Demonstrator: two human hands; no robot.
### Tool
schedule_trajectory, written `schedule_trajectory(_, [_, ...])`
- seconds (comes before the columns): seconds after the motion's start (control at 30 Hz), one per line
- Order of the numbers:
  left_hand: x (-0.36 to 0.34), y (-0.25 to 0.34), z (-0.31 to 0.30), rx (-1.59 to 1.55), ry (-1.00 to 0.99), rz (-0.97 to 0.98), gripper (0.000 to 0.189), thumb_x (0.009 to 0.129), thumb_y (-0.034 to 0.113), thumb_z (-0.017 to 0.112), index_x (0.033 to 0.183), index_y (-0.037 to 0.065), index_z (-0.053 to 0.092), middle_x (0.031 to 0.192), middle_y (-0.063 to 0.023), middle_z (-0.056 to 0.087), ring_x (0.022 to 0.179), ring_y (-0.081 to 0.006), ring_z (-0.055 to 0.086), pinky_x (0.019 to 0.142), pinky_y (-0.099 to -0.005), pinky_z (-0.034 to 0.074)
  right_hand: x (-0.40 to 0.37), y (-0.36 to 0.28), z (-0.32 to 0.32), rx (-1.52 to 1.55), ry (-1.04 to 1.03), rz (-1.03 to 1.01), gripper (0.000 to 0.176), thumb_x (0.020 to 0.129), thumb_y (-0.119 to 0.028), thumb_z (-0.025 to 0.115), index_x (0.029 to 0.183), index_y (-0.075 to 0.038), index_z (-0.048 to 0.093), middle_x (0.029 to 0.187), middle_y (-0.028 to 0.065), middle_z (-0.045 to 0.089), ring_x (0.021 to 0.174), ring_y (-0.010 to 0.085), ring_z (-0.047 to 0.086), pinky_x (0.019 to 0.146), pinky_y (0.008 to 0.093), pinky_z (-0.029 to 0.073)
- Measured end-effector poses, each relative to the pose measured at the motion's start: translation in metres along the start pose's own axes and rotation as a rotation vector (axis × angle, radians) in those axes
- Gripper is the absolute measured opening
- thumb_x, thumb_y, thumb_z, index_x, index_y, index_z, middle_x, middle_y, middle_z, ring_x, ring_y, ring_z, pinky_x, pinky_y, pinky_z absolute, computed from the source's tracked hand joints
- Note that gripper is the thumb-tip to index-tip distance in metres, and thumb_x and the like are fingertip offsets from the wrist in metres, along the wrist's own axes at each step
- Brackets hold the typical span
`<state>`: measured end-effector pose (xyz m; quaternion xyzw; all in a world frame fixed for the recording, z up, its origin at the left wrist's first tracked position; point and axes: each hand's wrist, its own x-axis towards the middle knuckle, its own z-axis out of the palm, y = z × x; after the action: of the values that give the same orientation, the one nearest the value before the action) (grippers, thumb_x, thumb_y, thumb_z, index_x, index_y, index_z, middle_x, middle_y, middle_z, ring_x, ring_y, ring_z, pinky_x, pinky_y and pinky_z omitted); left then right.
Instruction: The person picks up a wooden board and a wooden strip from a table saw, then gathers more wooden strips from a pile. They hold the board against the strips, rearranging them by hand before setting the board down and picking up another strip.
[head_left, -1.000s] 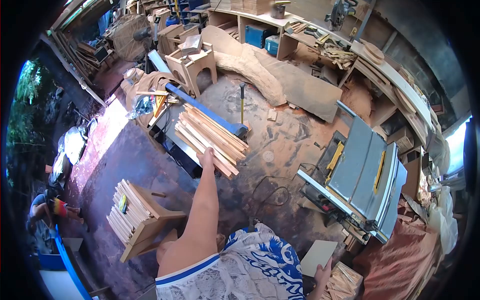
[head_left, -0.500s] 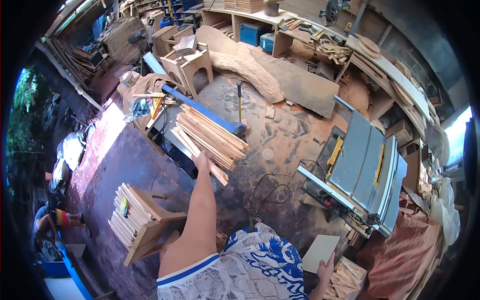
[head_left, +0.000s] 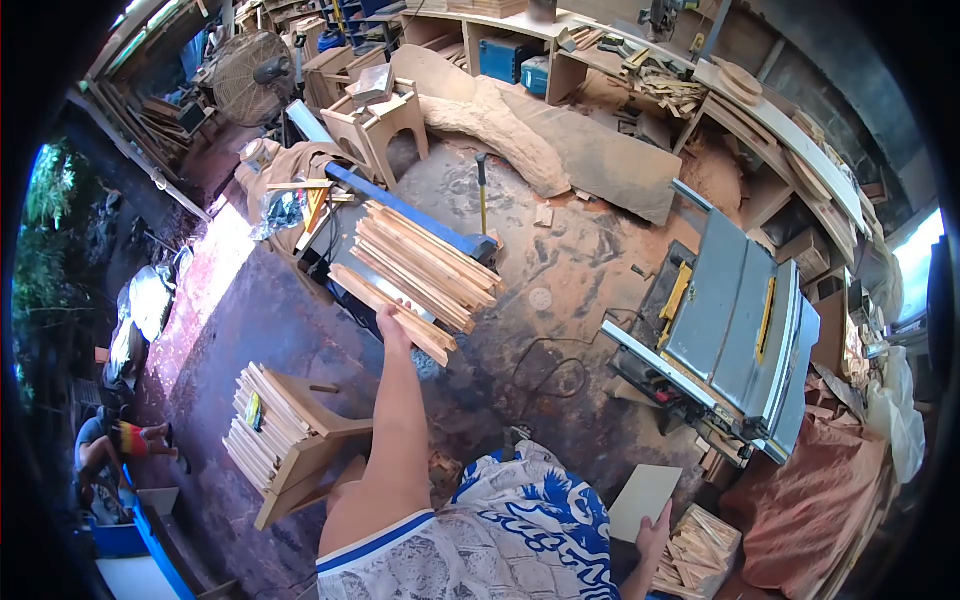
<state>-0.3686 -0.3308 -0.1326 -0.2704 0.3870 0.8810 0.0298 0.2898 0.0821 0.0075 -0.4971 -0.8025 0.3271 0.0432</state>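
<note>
My left hand reaches out over the machine bed, closed around a few wooden strips. These strips lie alongside a larger stack of similar wooden strips, with a narrow gap between them. The stack rests on a machine with a long blue rail. Low on the right, my right hand grips the edge of a thin, pale flat panel. Below that hand is a bin of wood offcuts.
A wooden stool bearing more strips stands on the left. To the right is a table saw. A hammer-like tool stands upright beyond the stack. A cable lies on the floor. Another person bends down at far left.
My left hand has drawn its strips slightly left, away from the stack, so a gap now shows between them. The right hand stays on the panel.
</note>
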Motion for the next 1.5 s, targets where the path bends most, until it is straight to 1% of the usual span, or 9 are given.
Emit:
schedule_trajectory(0.27, [-0.131, 0.043, 0.068, -0.038, -0.601, -0.071, 0.043, 0.09, 0.022, 0.063, 0.125, -0.003, 0.058, 0.104, -0.0159, 0.068, 0.093, -0.0272, 0.07, 0.085, -0.0399, 0.061, -0.004, -0.023, -0.026, 0.0, -0.049, -0.004, 0.065, 0.088, -0.004, 0.06, 0.151, 0.0, 0.043, 0.128, 0.0272, 0.067, 0.119, 0.0392, 0.066, 0.1, 0.0438, 0.05])
schedule_trajectory(0.33, [-0.161, 0.028, 0.104, 0.003, -0.748, -0.15, 0.047, 0.086, 0.015, 0.071, 0.127, -0.005, 0.058, 0.113, -0.0162, 0.068, 0.103, -0.0258, 0.07, 0.087, -0.0395, 0.062, 0.002, -0.031, -0.032, 0.307, 0.027, -0.124, 0.052, 0.09, -0.004, 0.059, 0.141, 0.005, 0.05, 0.122, 0.0223, 0.069, 0.115, 0.0317, 0.066, 0.1, 0.0403, 0.049])
schedule_trajectory(0.5, [-0.29, -0.074, 0.203, 0.153, -0.86, -0.394, 0.045, 0.084, 0.01, 0.07, 0.127, -0.001, 0.057, 0.113, -0.0121, 0.067, 0.104, -0.0245, 0.068, 0.089, -0.0414, 0.061, 0.022, -0.108, -0.07, 0.844, -0.007, -0.224, 0.037, 0.098, -0.002, 0.053, 0.135, 0.002, 0.052, 0.122, 0.0077, 0.064, 0.112, 0.0143, 0.058, 0.1, 0.0302, 0.045])
schedule_trajectory(0.63, [-0.399, -0.19, 0.239, 0.433, -1.118, -0.577, 0.044, 0.08, 0.009, 0.07, 0.121, -0.003, 0.064, 0.109, -0.0124, 0.07, 0.098, -0.0225, 0.069, 0.086, -0.0395, 0.06, 0.039, -0.106, -0.096, 0.905, 0.083, -0.316, 0.039, 0.1, -0.005, 0.055, 0.137, 0.003, 0.049, 0.123, 0.0086, 0.063, 0.112, 0.0137, 0.058, 0.099, 0.0292, 0.045])
schedule_trajectory(0.77, [-0.492, -0.288, 0.237, 0.666, -1.249, -0.833, 0.041, 0.08, 0.008, 0.069, 0.119, -0.003, 0.063, 0.109, -0.0146, 0.067, 0.096, -0.0257, 0.069, 0.088, -0.0403, 0.061, 0.045, -0.042, -0.133, 1.013, 0.313, -0.247, 0.037, 0.099, -0.005, 0.055, 0.136, 0.003, 0.051, 0.122, 0.0096, 0.064, 0.112, 0.0151, 0.059, 0.099, 0.0305, 0.046])
schedule_trajectory(1.17, [-0.736, -0.424, 0.222, 0.97, -1.488, -0.812, 0.04, 0.08, 0.002, 0.072, 0.118, -0.006, 0.061, 0.099, -0.0143, 0.071, 0.084, -0.023, 0.072, 0.077, -0.0371, 0.061, 0.009, 0.127, -0.287, 0.739, 0.675, -0.105, 0.044, 0.1, -0.005, 0.051, 0.143, 0.003, 0.045, 0.128, 0.0123, 0.062, 0.12, 0.0187, 0.058, 0.104, 0.0338, 0.046])
schedule_trajectory(1.27, [-0.768, -0.442, 0.214, 0.995, -1.508, -0.797, 0.039, 0.08, 0.003, 0.073, 0.116, -0.006, 0.061, 0.098, -0.0137, 0.071, 0.084, -0.0225, 0.072, 0.076, -0.0368, 0.061, -0.002, 0.144, -0.309, 0.706, 0.728, -0.045, 0.045, 0.099, -0.004, 0.05, 0.143, 0.002, 0.046, 0.125, 0.0168, 0.065, 0.116, 0.0227, 0.064, 0.1, 0.0361, 0.049])
schedule_trajectory(1.33, [-0.786, -0.454, 0.208, 1.026, -1.533, -0.809, 0.039, 0.08, 0.003, 0.073, 0.115, -0.006, 0.061, 0.098, -0.0137, 0.071, 0.084, -0.0225, 0.072, 0.076, -0.0367, 0.061, -0.007, 0.154, -0.32, 0.594, 0.815, -0.013, 0.045, 0.096, -0.007, 0.052, 0.14, -0.002, 0.047, 0.114, 0.0285, 0.068, 0.108, 0.0449, 0.067, 0.092, 0.0478, 0.053])
schedule_trajectory(1.5, [-0.813, -0.475, 0.207, 1.022, -1.545, -0.74, 0.037, 0.08, 0.003, 0.072, 0.114, -0.006, 0.061, 0.098, -0.014, 0.071, 0.081, -0.0229, 0.072, 0.073, -0.0367, 0.061, -0.015, 0.187, -0.331, 0.548, 0.789, 0.037, 0.048, 0.095, -0.006, 0.053, 0.142, -0.004, 0.047, 0.114, 0.0306, 0.068, 0.11, 0.0484, 0.065, 0.092, 0.0509, 0.052])
